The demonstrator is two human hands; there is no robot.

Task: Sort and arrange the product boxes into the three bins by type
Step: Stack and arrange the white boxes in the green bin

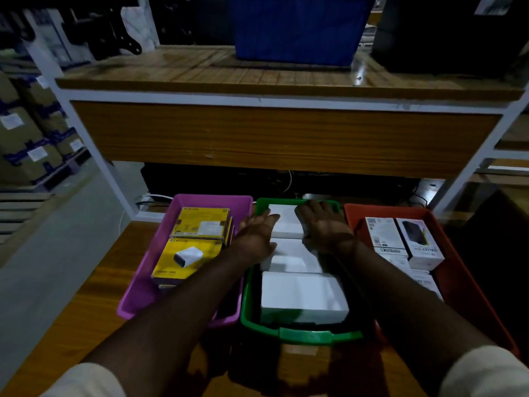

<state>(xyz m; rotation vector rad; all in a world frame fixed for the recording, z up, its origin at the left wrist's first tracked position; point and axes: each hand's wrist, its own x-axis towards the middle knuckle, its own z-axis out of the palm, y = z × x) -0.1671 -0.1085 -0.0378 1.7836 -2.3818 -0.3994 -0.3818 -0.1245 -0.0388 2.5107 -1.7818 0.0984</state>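
My left hand point(257, 230) and right hand point(323, 224) lie flat, fingers spread, on a smooth white box point(286, 222) at the far end of the green bin point(303, 335). Shiny yellow boxes point(186, 257) fill the pink bin point(137, 299). The red bin point(469, 285) holds small printed boxes point(420, 245). All sit on the wood counter point(80, 305).
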